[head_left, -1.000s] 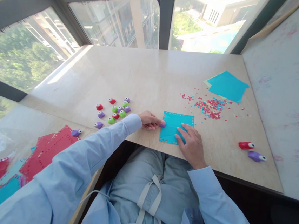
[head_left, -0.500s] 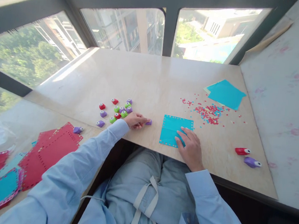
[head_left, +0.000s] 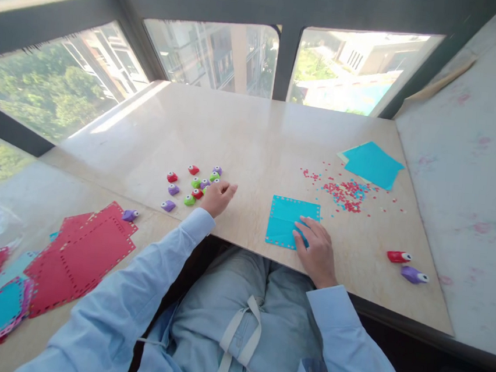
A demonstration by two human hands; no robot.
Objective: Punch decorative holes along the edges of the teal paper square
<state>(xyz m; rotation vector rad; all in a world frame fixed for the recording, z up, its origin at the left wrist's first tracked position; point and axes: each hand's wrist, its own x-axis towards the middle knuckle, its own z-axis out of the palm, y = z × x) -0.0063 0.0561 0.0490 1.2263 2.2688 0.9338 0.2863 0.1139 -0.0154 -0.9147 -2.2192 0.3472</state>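
My left hand [head_left: 219, 198] is curled closed at the right edge of a cluster of small craft punches [head_left: 196, 184] in red, green and purple. Its fingers are turned away, so whatever they hold is hidden. To the right, a blue square of paper [head_left: 283, 224] lies flat near the table's front edge. Small holes run along its top, left and bottom edges. My right hand [head_left: 315, 248] rests on the right part of this sheet, fingers stretched out and slightly apart.
Red and blue paper bits [head_left: 347, 194] are scattered beyond the sheet, below more blue paper [head_left: 375, 164]. A red punch [head_left: 398, 256] and a larger purple punch [head_left: 413, 275] lie at right. Punched red sheets [head_left: 92, 253] and another purple punch [head_left: 130, 215] are at left.
My left hand has moved left toward the punch cluster and curled up. The purple punch seen at its fingertips is out of sight now. My right hand stays on the blue sheet.
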